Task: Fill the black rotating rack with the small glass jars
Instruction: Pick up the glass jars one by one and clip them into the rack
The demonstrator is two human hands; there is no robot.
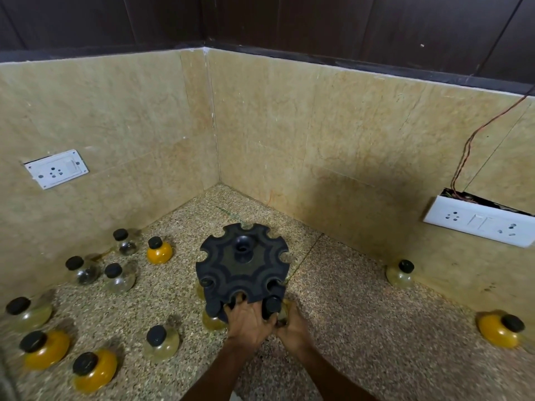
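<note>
A person's left hand [249, 319] grips the black rack [242, 270] at six o'clock; right hand [292, 328] grips a jar [282, 312] beside it.

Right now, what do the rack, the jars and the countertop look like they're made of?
Black rotating rack: likely matte plastic, dull moulded surface. Small jars such as the clear one: glass, see-through with glints, black probably plastic caps. Countertop: speckled polished stone, maybe granite.
</note>
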